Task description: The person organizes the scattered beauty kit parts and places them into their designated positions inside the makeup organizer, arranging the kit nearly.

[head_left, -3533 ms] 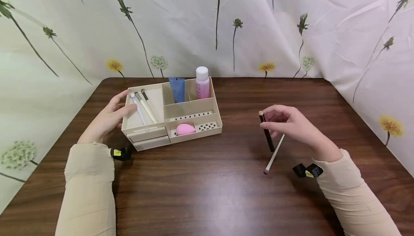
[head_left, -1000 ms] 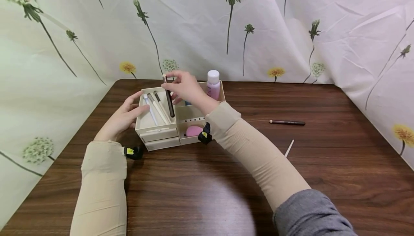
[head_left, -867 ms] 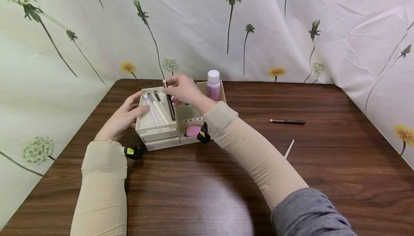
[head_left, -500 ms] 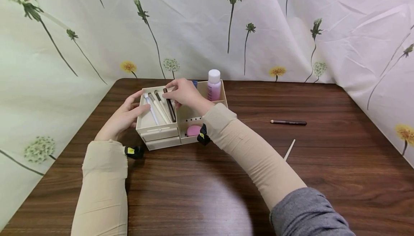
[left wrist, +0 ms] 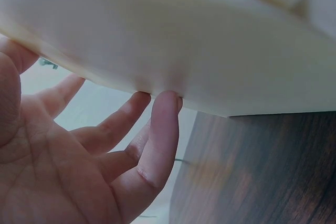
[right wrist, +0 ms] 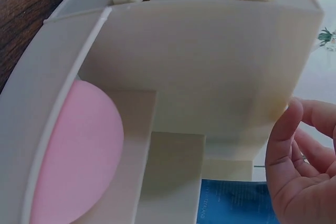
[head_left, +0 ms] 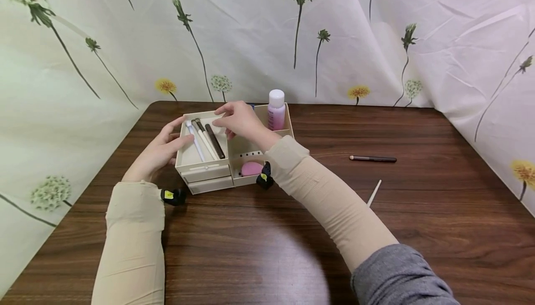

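On the left, a cream makeup organizer (head_left: 209,185) stands on the table. My left hand (head_left: 156,149) grips its left side, thumb over the rim; in the left wrist view bent fingertips (left wrist: 167,103) touch the outer wall. A dark-handled makeup brush (head_left: 214,141) lies slanted in the top tray, beside several pale brushes (head_left: 200,145). Just right of that brush is my right hand (head_left: 244,121), holding nothing, thumb and index finger apart. In the right wrist view its fingertips appear at the tray's back edge, above a blue tube (right wrist: 236,203).
A pink bottle with a white cap (head_left: 276,110) stands in the organizer's back compartment, and a pink sponge (head_left: 251,169) sits in the front one. On the right of the table (head_left: 317,230) lie a dark brush (head_left: 373,158) and a white brush (head_left: 374,192), partly behind my right forearm.
My right hand has carried a dark brush from the right of the table to the tray, lowered it and let go. The brush has tipped leftward toward the pale ones. My left hand stays put.
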Action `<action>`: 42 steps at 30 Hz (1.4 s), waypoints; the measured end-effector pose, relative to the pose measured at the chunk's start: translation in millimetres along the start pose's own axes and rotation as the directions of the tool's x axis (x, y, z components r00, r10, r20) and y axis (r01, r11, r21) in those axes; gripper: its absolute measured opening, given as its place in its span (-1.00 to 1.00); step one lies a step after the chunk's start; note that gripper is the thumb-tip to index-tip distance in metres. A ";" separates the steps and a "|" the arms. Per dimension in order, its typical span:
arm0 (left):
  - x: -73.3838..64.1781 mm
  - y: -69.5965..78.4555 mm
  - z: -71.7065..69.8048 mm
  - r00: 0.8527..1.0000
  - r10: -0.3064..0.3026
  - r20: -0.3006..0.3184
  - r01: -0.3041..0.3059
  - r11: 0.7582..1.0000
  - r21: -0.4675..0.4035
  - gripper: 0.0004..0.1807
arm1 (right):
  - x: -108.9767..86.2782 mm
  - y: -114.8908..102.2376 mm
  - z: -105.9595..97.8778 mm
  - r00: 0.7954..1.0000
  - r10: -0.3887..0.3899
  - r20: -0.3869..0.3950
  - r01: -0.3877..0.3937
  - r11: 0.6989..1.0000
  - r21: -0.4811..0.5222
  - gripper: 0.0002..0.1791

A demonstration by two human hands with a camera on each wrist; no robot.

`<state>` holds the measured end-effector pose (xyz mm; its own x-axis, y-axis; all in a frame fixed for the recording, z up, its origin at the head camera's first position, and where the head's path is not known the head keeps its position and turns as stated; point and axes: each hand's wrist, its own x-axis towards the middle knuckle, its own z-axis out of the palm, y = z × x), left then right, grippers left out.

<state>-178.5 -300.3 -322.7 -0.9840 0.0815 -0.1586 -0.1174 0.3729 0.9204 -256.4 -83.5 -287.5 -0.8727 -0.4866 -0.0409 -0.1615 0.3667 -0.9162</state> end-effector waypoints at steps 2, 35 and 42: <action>0.1 0.1 0.1 1.000 0.001 0.000 -0.001 1.000 -0.001 -0.12 | -2.2 -0.7 -1.1 1.000 0.001 -0.002 -0.001 0.999 0.041 -0.64; 0.2 1.0 0.2 1.000 -0.006 0.002 0.006 0.999 0.035 -0.12 | -58.3 -10.2 -28.0 0.997 -0.058 0.050 0.037 0.936 0.350 -0.64; -0.4 0.7 0.2 1.000 0.001 0.000 -0.001 1.000 0.023 -0.13 | -78.5 -13.8 -34.9 0.994 -0.085 0.066 0.054 0.925 0.375 -0.69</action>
<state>-178.1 -299.9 -322.1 -0.9842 0.0816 -0.1572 -0.1130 0.3941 0.9121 -201.7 -22.6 -257.8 -0.8236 -0.5671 0.0106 -0.0236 0.0155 -0.9996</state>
